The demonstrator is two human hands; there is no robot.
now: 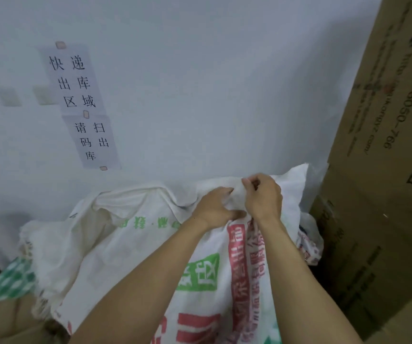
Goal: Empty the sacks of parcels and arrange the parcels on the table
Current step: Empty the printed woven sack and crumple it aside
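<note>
White wall (200,70) bearing two taped paper notices (80,105) printed with Chinese characters; tall printed cardboard box (386,120) at right; green-checked fabric (11,281) at lower left.

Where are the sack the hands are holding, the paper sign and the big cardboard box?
sack (291,194), head view, white top corner.
paper sign (74,81), head view, upper sheet.
cardboard box (386,125), head view, printed side.

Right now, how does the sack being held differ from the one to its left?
The white woven sack with red and green print has its top bunched in the left hand and right hand; the paler white sack with only green lettering slumps untouched. Both are white and creased.
</note>
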